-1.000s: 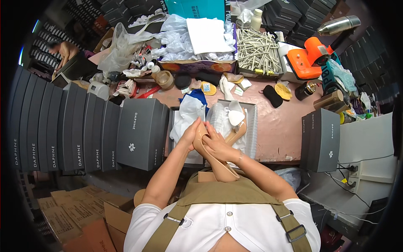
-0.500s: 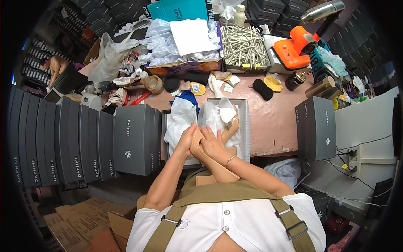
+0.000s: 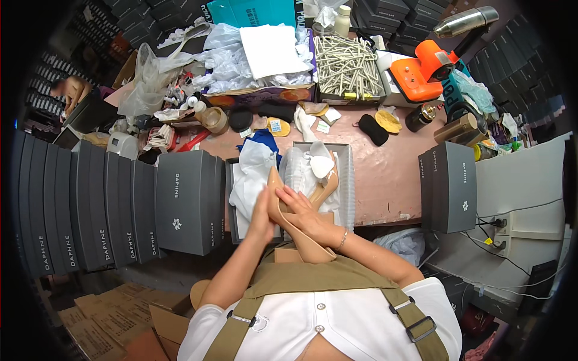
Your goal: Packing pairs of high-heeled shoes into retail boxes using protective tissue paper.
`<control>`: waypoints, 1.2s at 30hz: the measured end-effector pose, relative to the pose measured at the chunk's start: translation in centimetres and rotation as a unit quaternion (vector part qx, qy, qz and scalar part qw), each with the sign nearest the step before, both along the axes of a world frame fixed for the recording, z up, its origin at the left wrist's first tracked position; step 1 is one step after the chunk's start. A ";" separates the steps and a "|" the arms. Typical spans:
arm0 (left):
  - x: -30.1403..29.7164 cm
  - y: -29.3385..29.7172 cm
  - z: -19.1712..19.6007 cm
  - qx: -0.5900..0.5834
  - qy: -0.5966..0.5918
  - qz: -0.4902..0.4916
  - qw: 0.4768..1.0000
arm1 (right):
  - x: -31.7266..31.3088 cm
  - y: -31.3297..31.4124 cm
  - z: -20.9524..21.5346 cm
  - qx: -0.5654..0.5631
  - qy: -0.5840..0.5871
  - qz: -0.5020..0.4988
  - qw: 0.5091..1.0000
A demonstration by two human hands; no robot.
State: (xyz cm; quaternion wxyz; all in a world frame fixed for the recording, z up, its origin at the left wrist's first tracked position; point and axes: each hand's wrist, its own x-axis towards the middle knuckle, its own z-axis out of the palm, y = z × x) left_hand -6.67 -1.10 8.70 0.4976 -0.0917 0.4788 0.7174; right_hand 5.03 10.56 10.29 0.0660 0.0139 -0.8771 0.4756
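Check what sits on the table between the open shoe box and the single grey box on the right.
Head view: nothing. Between the open shoe box and the upright grey box, only the bare pink tabletop shows; the black pad lies farther back.

Even, fairly bright overhead light fills the middle of the frame, with soft, short shadows and a bright sheen on the silver metal flask at upper right. Toward the rim everything darkens into a black ring, and the row of dark grey cardboard boxes at left bends with the fisheye curve. The centre is sharp; the edges are smeared and dim.
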 end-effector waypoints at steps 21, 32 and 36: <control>1.4 0.9 -0.4 0.065 -0.164 0.007 0.984 | 2.4 2.9 0.9 -0.258 -0.179 -0.144 0.939; 1.6 1.5 0.7 0.030 -0.101 -0.053 0.993 | 0.9 2.1 3.0 0.174 -0.064 -0.018 0.982; 1.1 1.0 0.1 0.036 -0.107 -0.033 0.993 | -0.3 0.2 2.6 0.189 -0.049 -0.047 0.980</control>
